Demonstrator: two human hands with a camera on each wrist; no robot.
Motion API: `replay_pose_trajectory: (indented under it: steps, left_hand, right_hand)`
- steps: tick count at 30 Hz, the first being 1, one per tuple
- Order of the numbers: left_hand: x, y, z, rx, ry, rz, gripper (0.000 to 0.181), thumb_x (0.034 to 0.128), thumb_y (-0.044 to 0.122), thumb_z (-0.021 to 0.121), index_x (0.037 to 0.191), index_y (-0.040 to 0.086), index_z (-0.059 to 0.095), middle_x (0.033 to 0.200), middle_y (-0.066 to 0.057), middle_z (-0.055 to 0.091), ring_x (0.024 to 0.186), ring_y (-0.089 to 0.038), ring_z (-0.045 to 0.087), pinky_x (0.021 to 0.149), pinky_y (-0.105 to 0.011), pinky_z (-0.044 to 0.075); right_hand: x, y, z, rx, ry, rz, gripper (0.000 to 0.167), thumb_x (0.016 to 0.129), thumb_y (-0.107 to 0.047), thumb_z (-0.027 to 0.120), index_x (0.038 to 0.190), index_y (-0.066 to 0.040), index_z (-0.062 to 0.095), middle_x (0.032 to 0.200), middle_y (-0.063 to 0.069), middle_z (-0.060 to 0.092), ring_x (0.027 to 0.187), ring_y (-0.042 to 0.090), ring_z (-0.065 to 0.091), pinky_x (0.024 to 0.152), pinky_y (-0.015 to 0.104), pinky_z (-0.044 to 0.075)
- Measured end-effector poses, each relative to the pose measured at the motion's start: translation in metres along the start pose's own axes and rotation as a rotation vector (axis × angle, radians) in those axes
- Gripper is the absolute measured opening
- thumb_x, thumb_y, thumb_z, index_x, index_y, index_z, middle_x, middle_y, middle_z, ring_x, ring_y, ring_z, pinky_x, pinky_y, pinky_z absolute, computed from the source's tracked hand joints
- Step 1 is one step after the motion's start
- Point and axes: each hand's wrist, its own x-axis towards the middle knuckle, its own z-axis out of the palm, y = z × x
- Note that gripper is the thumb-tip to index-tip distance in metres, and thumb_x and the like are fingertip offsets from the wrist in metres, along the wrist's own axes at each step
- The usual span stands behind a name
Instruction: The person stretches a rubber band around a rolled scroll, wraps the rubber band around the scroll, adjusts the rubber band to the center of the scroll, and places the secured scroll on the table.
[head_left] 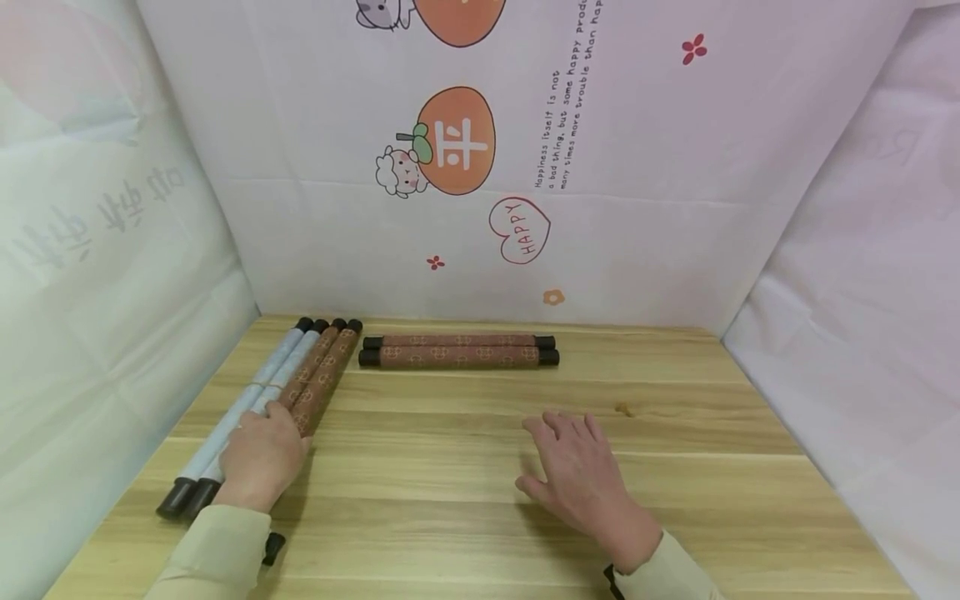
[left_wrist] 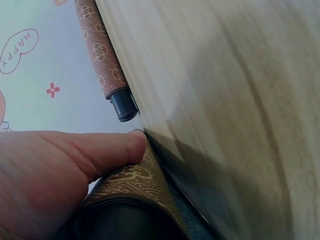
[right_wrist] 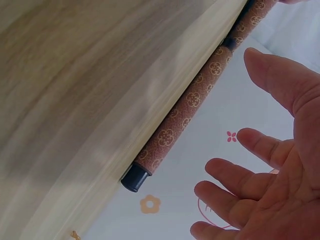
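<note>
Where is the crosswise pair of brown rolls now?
In the head view, the brown pair lies along the far edge of the table, before the backdrop, just right of the bundle the left hand grips.

head view from above, forward and down over the table; wrist views close, tilted (brown rolls in both)

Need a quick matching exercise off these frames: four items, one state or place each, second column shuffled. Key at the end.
Column 1
1. Left hand
2. Right hand
3. Pale blue scrolls
4. Separate brown pair

Column 2
A. Lying crosswise near the back edge of the table
B. Holding nothing
C. At the far left, beside other scrolls
D. Gripping a brown scroll

Pairs: 1-D, 2-B, 3-C, 4-A
</note>
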Motion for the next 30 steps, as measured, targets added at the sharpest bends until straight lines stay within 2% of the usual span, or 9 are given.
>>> replay_pose_trajectory:
  steps: [7, 15, 20, 26, 30]
  left_hand:
    - [-0.0022, -0.0008, 0.0047, -0.028, -0.016, 0.005, 0.070, 0.1010, 0.028, 0.066, 0.135, -0.024, 0.033, 0.102, -0.050, 0.047, 0.085, -0.063, 0.059, 0.056, -0.063, 0.054]
    - [-0.0032, -0.0008, 0.0084, -0.005, -0.015, 0.012, 0.069, 0.0988, 0.030, 0.070, 0.129, -0.023, 0.037, 0.098, -0.047, 0.048, 0.083, -0.060, 0.058, 0.054, -0.061, 0.053]
    - [-0.0045, -0.0003, 0.0078, 0.014, -0.001, 0.013, 0.073, 0.0960, 0.031, 0.072, 0.132, -0.023, 0.038, 0.101, -0.047, 0.049, 0.089, -0.063, 0.057, 0.058, -0.066, 0.053]
    - [-0.0067, -0.0003, 0.0081, 0.020, 0.050, 0.019, 0.060, 0.0945, 0.025, 0.069, 0.126, -0.019, 0.042, 0.100, -0.044, 0.050, 0.095, -0.066, 0.055, 0.059, -0.071, 0.050]
    - [-0.0061, -0.0006, 0.0078, 0.013, 0.032, 0.008, 0.061, 0.0962, 0.023, 0.065, 0.132, -0.019, 0.040, 0.105, -0.045, 0.049, 0.100, -0.066, 0.053, 0.062, -0.073, 0.049]
  right_hand:
    - [-0.0013, 0.0002, 0.0007, 0.002, 0.003, -0.003, 0.072, 0.078, -0.048, 0.088, 0.135, -0.012, 0.062, 0.133, 0.022, 0.066, 0.126, 0.041, 0.062, 0.112, 0.069, 0.039]
    - [-0.0024, 0.0002, 0.0007, -0.005, 0.015, -0.009, 0.072, 0.078, -0.048, 0.087, 0.134, -0.012, 0.063, 0.131, 0.021, 0.067, 0.125, 0.040, 0.063, 0.111, 0.068, 0.040]
    - [-0.0023, 0.0010, 0.0016, 0.006, -0.004, 0.005, 0.071, 0.078, -0.048, 0.087, 0.135, -0.012, 0.063, 0.132, 0.021, 0.067, 0.125, 0.040, 0.062, 0.111, 0.068, 0.040]
    - [-0.0019, 0.0024, 0.0035, 0.014, -0.027, 0.019, 0.072, 0.080, -0.049, 0.086, 0.137, -0.012, 0.062, 0.134, 0.021, 0.066, 0.126, 0.041, 0.062, 0.112, 0.068, 0.039]
    - [-0.0023, 0.0037, 0.0042, 0.024, -0.044, 0.032, 0.072, 0.080, -0.047, 0.086, 0.137, -0.011, 0.061, 0.135, 0.021, 0.065, 0.126, 0.041, 0.061, 0.112, 0.068, 0.039]
